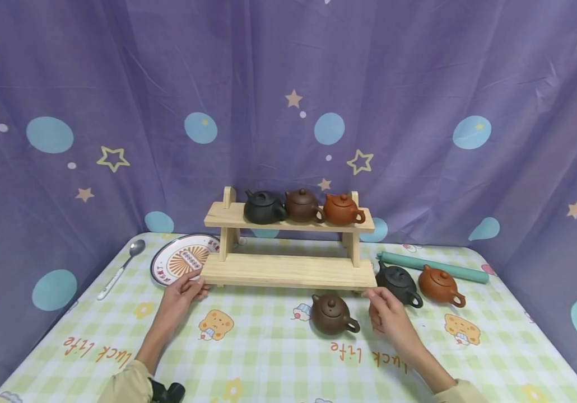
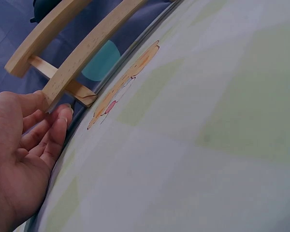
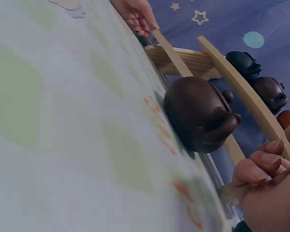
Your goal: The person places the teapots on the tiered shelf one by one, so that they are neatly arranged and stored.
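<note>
Beige-sleeved left hand [image 1: 180, 294] and right hand [image 1: 390, 318] pinch the pale two-tier wooden shelf [image 1: 288, 268] by its lower ends, over green-checked cloth [image 1: 268, 358]: stiff, likely light, best held there; the round clay teapots [image 1: 301, 208] look breakable!

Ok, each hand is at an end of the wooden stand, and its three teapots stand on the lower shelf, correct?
Not the lower shelf: the head view shows the three teapots on the upper shelf. Left hand and right hand are as stated.
</note>
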`<state>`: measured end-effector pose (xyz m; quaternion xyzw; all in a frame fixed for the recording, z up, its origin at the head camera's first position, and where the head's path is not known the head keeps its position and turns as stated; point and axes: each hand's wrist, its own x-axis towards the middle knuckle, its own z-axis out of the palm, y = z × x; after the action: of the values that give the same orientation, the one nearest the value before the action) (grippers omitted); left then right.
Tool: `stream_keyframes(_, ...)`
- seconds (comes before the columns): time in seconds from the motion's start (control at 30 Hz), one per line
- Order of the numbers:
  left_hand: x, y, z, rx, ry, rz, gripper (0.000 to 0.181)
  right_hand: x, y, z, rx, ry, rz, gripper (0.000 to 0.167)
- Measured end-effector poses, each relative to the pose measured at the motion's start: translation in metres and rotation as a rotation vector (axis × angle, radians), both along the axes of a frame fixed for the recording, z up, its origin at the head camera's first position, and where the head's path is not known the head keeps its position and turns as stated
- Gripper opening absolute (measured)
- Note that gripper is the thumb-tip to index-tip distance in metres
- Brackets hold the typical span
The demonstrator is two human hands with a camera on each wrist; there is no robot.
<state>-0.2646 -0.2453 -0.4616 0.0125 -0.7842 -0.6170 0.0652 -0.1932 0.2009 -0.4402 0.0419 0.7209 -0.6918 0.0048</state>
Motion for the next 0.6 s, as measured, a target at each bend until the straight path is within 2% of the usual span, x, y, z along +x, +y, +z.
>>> stream_keyframes(0.27,-0.001,-0.001,0.000,0.004,0.006,0.001,0.045,0.013,-0.002,-0.009,0.016,-0.070,0.003,0.025)
stream_keyframes(0.6,0.000,0.000,-0.002,0.011,0.012,-0.003,0.044,0.022,-0.003,-0.016,0.018,-0.137,0.089,0.024)
